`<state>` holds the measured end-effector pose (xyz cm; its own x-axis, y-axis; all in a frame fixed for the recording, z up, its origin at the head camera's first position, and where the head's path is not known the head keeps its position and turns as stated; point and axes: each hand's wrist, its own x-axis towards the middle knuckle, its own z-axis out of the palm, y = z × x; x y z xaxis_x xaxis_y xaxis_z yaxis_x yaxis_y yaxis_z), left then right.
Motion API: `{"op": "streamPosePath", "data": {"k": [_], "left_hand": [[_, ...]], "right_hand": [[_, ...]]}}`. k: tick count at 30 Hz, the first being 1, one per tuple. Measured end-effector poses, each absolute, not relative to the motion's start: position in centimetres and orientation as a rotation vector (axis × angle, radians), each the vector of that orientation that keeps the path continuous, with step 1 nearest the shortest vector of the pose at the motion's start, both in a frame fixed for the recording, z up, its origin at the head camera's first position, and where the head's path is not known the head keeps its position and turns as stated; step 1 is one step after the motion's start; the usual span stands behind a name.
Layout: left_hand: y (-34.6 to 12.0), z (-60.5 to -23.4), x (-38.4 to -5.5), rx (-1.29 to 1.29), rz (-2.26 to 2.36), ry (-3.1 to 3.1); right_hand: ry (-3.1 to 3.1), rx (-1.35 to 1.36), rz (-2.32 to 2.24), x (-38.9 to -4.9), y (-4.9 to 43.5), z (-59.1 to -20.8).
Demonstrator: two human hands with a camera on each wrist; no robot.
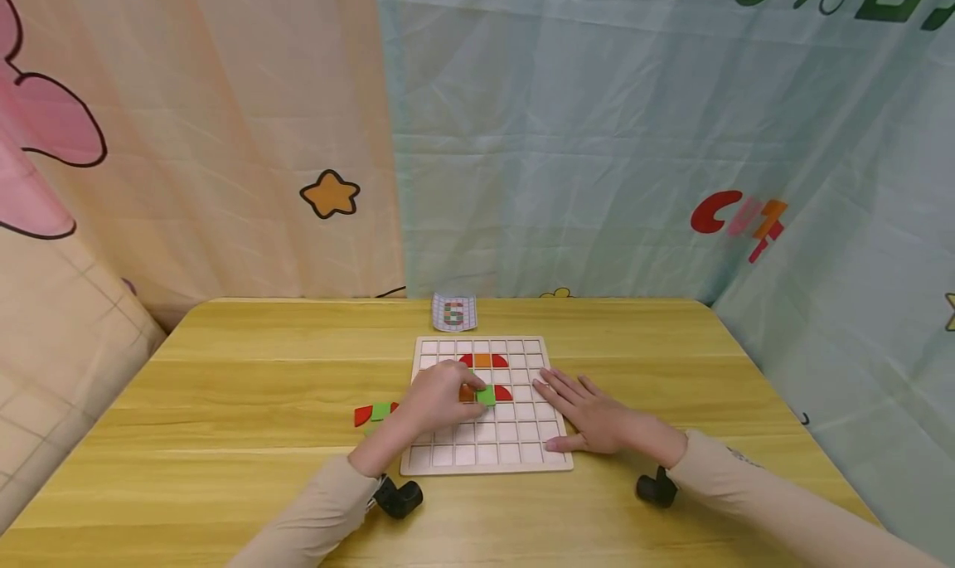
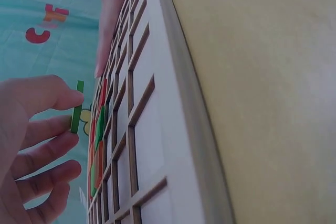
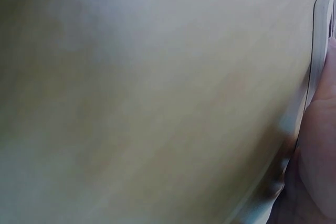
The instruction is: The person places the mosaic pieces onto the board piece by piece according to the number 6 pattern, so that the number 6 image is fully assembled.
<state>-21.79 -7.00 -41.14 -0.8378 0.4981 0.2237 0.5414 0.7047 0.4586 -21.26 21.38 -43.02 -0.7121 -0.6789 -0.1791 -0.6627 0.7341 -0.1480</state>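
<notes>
My left hand [image 1: 440,394] hovers over a pale gridded board [image 1: 485,456]. Between its thumb and fingers it pinches a thin green square tile [image 2: 77,107], seen edge-on above the grid in the left wrist view. Set in the board's cells are an orange square tile [image 1: 482,361] between red rounded tiles [image 1: 501,361], plus another red rounded tile [image 1: 503,393] in a nearer row. Part of that nearer row is hidden by the left hand. My right hand [image 1: 597,419] lies with fingers spread on the board's right edge.
Left of the board, a red tile [image 1: 362,416] and a green tile [image 1: 380,411] lie on the wooden table [image 1: 246,402], partly behind the left forearm. A pattern card [image 1: 454,313] sits beyond the board. Printed curtains [image 1: 537,162] hang behind the table.
</notes>
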Motion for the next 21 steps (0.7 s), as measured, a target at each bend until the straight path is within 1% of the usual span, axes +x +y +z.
{"op": "streamPosePath", "data": {"k": [10, 21], "left_hand": [[-5.5, -41.4, -21.7, -0.927, -0.763, -2.849], [-4.4, -41.6, -21.5, -0.934, -0.721, -2.869]], "right_hand": [[2.708, -1.064, -0.105, -21.2, 21.3, -42.9], [2.710, -1.068, -0.101, -21.1, 21.3, -42.8]]}}
